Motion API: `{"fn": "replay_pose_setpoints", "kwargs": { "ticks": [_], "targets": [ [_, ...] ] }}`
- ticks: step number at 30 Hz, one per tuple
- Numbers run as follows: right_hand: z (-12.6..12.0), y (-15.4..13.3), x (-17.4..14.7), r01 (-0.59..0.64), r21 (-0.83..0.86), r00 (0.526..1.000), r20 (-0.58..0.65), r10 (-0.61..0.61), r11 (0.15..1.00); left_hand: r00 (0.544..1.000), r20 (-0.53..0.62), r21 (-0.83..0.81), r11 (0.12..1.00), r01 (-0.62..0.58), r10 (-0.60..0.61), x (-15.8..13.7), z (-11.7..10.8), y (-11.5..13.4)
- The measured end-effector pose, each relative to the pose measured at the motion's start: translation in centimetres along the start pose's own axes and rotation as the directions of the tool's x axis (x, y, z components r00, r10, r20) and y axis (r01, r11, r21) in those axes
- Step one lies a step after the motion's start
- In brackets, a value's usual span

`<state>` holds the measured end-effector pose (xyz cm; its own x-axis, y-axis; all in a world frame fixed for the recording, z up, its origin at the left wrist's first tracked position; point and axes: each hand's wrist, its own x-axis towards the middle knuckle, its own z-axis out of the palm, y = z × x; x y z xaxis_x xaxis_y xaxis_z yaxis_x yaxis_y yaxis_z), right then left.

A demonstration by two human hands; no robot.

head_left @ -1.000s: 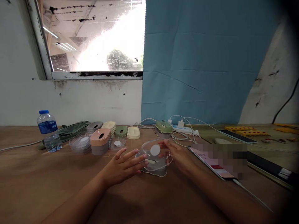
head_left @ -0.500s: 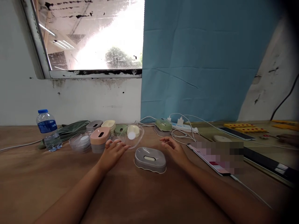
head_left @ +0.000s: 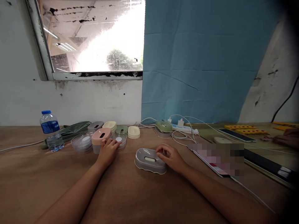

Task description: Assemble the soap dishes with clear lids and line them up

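Note:
A grey oval-cornered box (head_left: 149, 169) with a slot in its lid rests in front of me, a pale piece showing in the slot. My right hand (head_left: 171, 157) is at its right back edge, loosely curled with a gap between thumb and fingers; whether the fingertips touch the lid I cannot tell. Farther left, my left hand (head_left: 109, 151) has its fingers closed at the near edge of a clear plastic tray (head_left: 123, 143) with a white round spot. Beside that hand stands a peach-lidded box (head_left: 97, 141), partly covered by it.
Behind are cream trays (head_left: 134, 132), a green lid (head_left: 121, 129) and clear trays (head_left: 81, 143). A water bottle (head_left: 50, 132) stands left. Green and grey boxes (head_left: 163, 127), cables, a power strip (head_left: 185, 127) and a tablet (head_left: 210, 161) lie right. Another person's hand (head_left: 287, 138) is at far right.
My left hand has moved left with the clear tray, which now sits among the other pieces by the peach-lidded box. My right hand has come down and left to the grey box.

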<state>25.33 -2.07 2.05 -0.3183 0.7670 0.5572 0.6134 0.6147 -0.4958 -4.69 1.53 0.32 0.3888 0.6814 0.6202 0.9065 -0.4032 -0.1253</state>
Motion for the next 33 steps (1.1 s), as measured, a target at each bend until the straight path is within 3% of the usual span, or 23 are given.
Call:
{"fn": "replay_pose_setpoints", "kwargs": {
  "ticks": [5,10,14,18,20,23,26,33],
  "targets": [
    [-0.2,-0.2,-0.1,0.062,-0.021,0.995,0.075,-0.061,0.998,0.999,0.033,0.004,1.000,0.005,-0.006,0.1,-0.3,0.2],
    [-0.6,-0.5,-0.4,0.117,-0.038,0.967,0.234,-0.105,0.992,0.996,0.083,-0.048,0.999,0.016,-0.012,0.1,-0.4,0.3],
    [-0.5,-0.6,-0.7,0.062,-0.051,0.935,0.352,-0.040,0.997,0.999,0.033,-0.084,0.996,0.027,-0.024,0.1,-0.9,0.7],
    [-0.2,-0.3,-0.8,0.011,-0.023,0.939,0.344,-0.003,1.000,0.996,0.012,-0.187,0.979,-0.081,0.085,0.1,-2.6,1.9],
    [0.0,-0.4,-0.8,0.015,0.015,0.948,0.319,-0.019,1.000,0.977,0.038,-0.298,0.935,-0.191,0.212,0.1,-3.7,2.8],
    [0.4,-0.7,-1.0,0.051,0.087,0.954,0.291,-0.075,0.995,0.884,0.100,-0.508,0.787,-0.350,0.458,0.0,-4.6,4.1],
    [0.6,-0.9,-1.1,0.096,0.138,0.955,0.267,-0.131,0.986,0.804,0.127,-0.665,0.651,-0.366,0.581,-0.1,-4.5,4.8],
    [0.8,-0.3,-1.0,0.169,0.238,0.906,0.346,-0.246,0.957,0.840,0.087,-0.849,0.481,-0.220,0.536,0.0,-3.4,4.8]
  ]
}}
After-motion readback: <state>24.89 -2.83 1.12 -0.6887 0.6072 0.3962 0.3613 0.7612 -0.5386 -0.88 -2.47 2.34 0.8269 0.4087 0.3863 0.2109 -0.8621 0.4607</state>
